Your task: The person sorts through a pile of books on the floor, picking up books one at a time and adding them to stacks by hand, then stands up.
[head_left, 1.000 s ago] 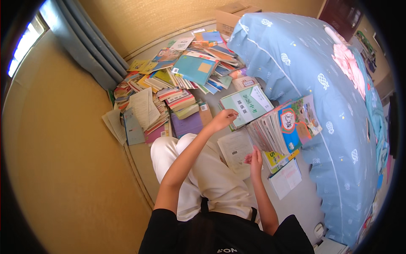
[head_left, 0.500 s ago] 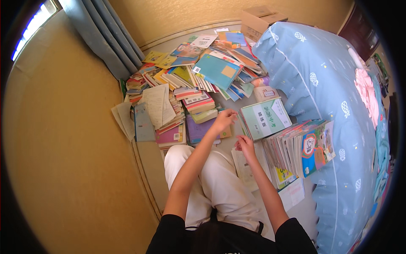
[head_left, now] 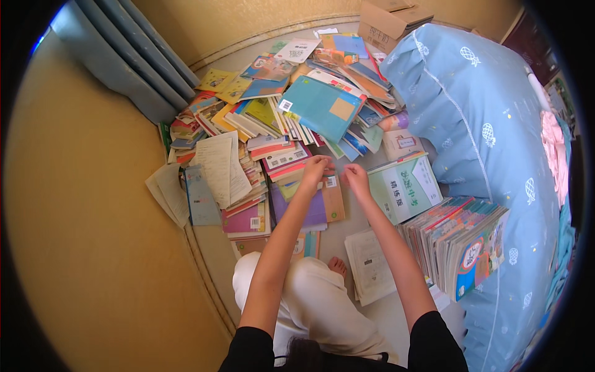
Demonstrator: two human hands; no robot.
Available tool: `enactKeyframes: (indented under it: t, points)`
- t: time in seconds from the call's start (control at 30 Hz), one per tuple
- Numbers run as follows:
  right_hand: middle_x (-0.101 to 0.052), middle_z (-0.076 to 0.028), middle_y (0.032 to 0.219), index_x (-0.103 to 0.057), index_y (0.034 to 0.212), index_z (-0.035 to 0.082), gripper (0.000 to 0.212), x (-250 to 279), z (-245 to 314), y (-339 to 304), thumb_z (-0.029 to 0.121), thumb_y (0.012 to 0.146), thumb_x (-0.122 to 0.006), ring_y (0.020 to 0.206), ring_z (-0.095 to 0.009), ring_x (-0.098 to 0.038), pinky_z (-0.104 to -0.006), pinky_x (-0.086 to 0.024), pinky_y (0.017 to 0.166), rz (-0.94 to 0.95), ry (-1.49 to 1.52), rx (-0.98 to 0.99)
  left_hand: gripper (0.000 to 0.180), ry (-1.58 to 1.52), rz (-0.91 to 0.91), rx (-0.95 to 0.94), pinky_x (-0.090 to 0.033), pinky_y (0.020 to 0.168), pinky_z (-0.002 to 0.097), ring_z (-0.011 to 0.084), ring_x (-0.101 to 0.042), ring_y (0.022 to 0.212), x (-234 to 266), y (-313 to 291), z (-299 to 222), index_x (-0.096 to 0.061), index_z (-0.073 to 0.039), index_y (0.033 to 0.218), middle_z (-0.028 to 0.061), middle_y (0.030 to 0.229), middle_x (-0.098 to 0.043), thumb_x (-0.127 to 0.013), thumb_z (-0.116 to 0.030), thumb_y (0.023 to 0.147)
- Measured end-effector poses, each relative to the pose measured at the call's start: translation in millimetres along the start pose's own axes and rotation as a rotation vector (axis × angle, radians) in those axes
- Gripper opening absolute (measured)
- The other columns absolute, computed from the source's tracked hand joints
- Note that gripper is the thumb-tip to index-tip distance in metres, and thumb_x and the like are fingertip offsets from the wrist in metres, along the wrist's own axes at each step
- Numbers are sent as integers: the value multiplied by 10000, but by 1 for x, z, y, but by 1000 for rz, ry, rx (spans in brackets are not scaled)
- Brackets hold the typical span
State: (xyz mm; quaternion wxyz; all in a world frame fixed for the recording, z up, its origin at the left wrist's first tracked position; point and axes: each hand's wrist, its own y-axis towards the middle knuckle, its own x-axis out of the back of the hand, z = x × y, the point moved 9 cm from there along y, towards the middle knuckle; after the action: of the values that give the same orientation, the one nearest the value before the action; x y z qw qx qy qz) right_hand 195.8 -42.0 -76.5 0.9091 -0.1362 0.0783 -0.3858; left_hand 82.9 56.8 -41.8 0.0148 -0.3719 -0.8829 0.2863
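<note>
My left hand (head_left: 317,168) is over the front end of a short stack of books (head_left: 288,160), its fingers loosely bent and apart. Whether it touches the stack I cannot tell. My right hand (head_left: 355,177) hovers a little to its right, beside a green-and-white workbook (head_left: 406,186) that tops a pile. Its fingers are loosely curled, and nothing shows in them. Below my left hand lie a purple book (head_left: 308,209) and a brown-covered book (head_left: 333,201). A dense row of thin books (head_left: 449,239) leans right of my right forearm, a blue-and-orange cover outermost.
A large heap of books spreads ahead, a teal folder (head_left: 316,102) on top. Handwritten sheets (head_left: 217,167) cover a stack on the left. Printed papers (head_left: 372,266) lie near my knee. A blue pineapple-patterned cloth (head_left: 477,124) hangs at right; a cardboard box (head_left: 390,28) stands behind.
My right hand has moved up and away from the papers toward my left hand. My left hand has shifted slightly left. The view has tilted, and my bare foot now shows.
</note>
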Motion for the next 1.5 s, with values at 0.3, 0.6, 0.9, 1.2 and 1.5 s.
enactKeyframes:
  t: [0.3, 0.6, 0.9, 1.2, 1.5]
  points:
    - [-587, -118, 898, -391, 1180, -21, 495, 0, -39, 95, 160, 778, -615, 722, -148, -576, -240, -450, 603, -191, 58, -98, 309, -212, -101, 28, -465, 661, 284, 176, -590, 862, 23, 78, 17, -505, -68, 1135, 65, 1047, -580, -469, -176, 847]
    - [-570, -149, 1008, -300, 1239, -16, 638, -26, -42, 128, 238, 776, -658, 810, -193, -613, -297, -457, 636, -197, 248, -183, 388, -259, -106, 64, -458, 685, 287, 181, -568, 923, 36, 100, 25, -472, -50, 1174, 71, 1088, -554, -528, -216, 829]
    - [-615, -115, 889, -354, 1205, 12, 566, -25, -47, 123, 226, 778, -659, 643, -149, -605, -270, -451, 596, -219, 318, -236, 406, -240, -101, 20, -455, 690, 287, 179, -571, 911, 34, 99, 13, -463, -45, 1182, 74, 1070, -554, -532, -212, 818]
    - [-628, -107, 829, -436, 1123, 21, 428, -23, -56, 70, 207, 795, -638, 622, -145, -604, -247, -459, 577, -158, 274, -334, 540, -210, -319, 24, -465, 679, 323, 214, -556, 929, 46, 96, 41, -317, -5, 1281, 138, 1095, -504, -520, -260, 850]
    - [-617, -86, 892, -497, 1048, 45, 330, -36, -80, 8, 246, 815, -616, 746, -168, -608, -286, -472, 677, 28, 341, -428, 384, -640, -179, -98, -515, 665, 356, 214, -543, 927, 34, 90, 72, -354, -61, 1184, 107, 1094, -488, -538, -176, 868]
